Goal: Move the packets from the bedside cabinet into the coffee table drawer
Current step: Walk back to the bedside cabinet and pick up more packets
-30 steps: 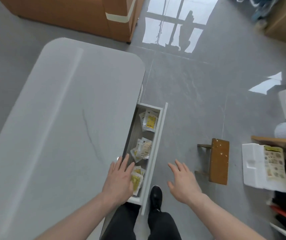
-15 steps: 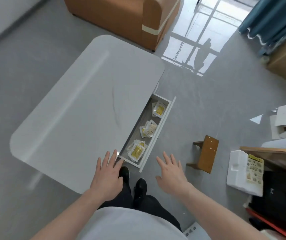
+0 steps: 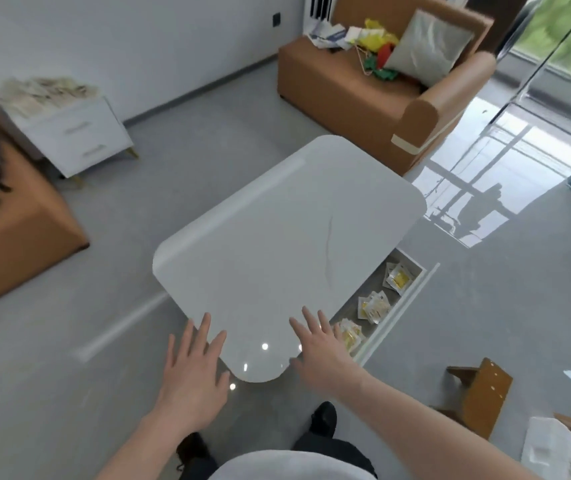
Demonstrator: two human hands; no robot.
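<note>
packets (image 3: 374, 308) in open drawer (image 3: 412, 299); coffee table (image 3: 287, 244) beside; stool (image 3: 481, 396) near.

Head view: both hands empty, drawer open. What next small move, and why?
Probably walk toward the bedside cabinet: more packets seem piled on top, both the left hand and right hand are open, and the drawer is open.

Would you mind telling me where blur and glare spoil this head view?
Head view: motion blur smears the left side, so the packets on the bedside cabinet are indistinct; window glare sheens the floor at right; small light spots glint on the coffee table near both hands.
</note>
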